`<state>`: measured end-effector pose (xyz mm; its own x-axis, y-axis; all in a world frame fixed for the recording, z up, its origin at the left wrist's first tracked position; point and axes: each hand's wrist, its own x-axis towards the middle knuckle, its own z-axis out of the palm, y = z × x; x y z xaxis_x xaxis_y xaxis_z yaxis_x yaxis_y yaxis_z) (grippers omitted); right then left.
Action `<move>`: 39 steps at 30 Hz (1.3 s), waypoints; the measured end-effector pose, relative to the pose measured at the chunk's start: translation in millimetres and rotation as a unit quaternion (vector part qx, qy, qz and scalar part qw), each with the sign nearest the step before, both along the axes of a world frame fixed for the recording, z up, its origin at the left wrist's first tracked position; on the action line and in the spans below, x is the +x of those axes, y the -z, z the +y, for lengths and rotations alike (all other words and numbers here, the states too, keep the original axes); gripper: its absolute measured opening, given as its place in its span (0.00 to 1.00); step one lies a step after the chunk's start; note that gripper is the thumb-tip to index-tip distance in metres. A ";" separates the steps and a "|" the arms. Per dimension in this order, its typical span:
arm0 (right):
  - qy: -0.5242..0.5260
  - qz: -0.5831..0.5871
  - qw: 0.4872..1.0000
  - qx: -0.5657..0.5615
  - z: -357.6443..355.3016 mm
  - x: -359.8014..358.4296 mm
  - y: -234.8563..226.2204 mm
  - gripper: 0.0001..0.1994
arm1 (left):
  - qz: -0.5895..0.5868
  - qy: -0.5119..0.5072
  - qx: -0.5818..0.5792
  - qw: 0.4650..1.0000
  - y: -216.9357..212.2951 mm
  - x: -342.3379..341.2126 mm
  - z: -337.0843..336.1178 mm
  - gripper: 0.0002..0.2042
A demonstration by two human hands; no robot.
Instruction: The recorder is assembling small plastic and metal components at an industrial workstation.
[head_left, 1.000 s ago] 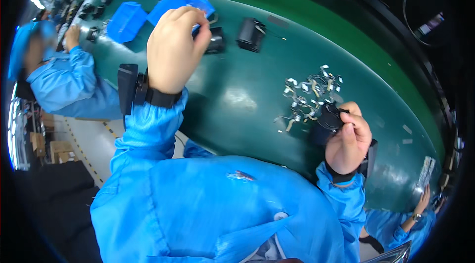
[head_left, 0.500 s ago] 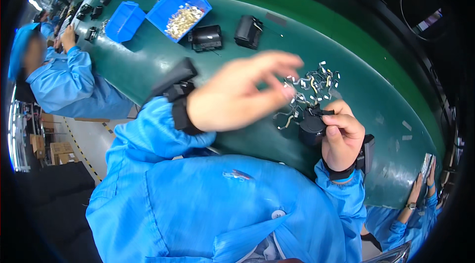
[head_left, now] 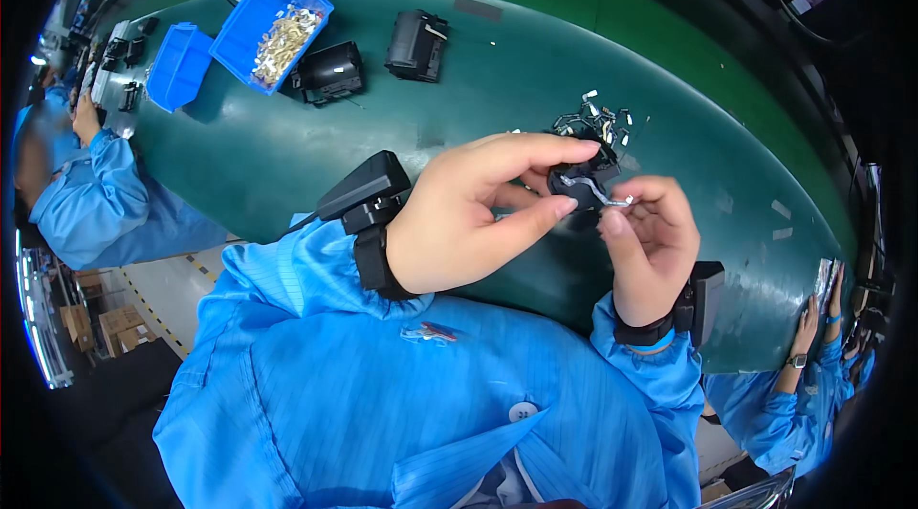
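The left hand (head_left: 457,222) has come back from the far blue bin (head_left: 273,31) and now meets the right one, so both work on one piece. Its grip pinches the small black part (head_left: 581,186). The right hand (head_left: 650,246) pinches a bent metal clip (head_left: 595,191) lying on that part, above the green table (head_left: 497,69).

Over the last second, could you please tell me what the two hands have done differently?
The left hand came back from the blue bin of small metal parts and now pinches the small black plastic part together with the right hand, a bent silver metal clip between them. The right hand stayed by the pile of loose clips; the black housings did not move.
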<state>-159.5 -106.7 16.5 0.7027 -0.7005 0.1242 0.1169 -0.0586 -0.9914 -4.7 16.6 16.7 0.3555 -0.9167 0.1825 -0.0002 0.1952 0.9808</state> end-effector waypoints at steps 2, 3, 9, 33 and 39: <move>-0.003 0.017 0.999 0.032 0.9 2.3 0.4 0.11 | -0.009 -0.007 -0.001 1.000 -1.3 -1.5 0.5 0.22; 0.002 0.010 1.000 0.010 0.4 2.8 3.0 0.09 | -0.022 -0.015 -0.004 1.000 -1.1 -2.0 0.7 0.21; -0.014 -0.017 0.990 -0.140 -2.5 4.3 3.6 0.06 | -0.081 -0.016 0.002 0.997 1.9 0.4 -0.5 0.21; -0.034 -0.040 0.985 -0.164 1.5 15.2 4.1 0.31 | 0.183 0.070 0.016 0.980 7.3 -0.2 -1.2 0.14; -0.085 -0.001 0.959 -0.271 -3.2 10.9 8.8 0.29 | 0.173 0.098 0.062 0.978 6.8 0.9 -5.4 0.14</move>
